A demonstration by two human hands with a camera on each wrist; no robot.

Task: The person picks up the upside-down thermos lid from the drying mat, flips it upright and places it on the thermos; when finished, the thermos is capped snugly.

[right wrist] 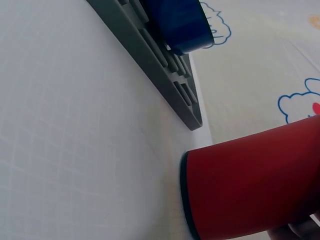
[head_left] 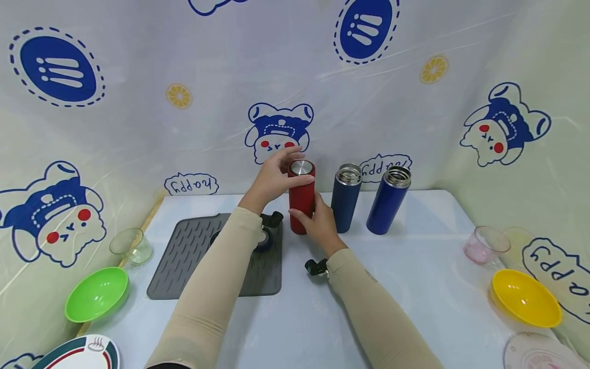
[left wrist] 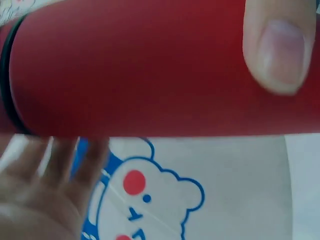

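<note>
A red thermos stands upright on the table, its steel-topped lid in place. My left hand is around the lid, thumb across the front and fingers behind. In the left wrist view, those fingers pass behind the thermos and their tips are hidden. Lower down, my right hand holds the body; a thumb presses the red side. The right wrist view shows the dark base of the red thermos. To the right stand a dark blue thermos and a brighter blue thermos, both lidless.
Left of the red thermos lies a grey ridged mat with dark blue lids, partly behind my left arm. A glass, green bowl and plate line the left; a pinkish glass and yellow bowl the right.
</note>
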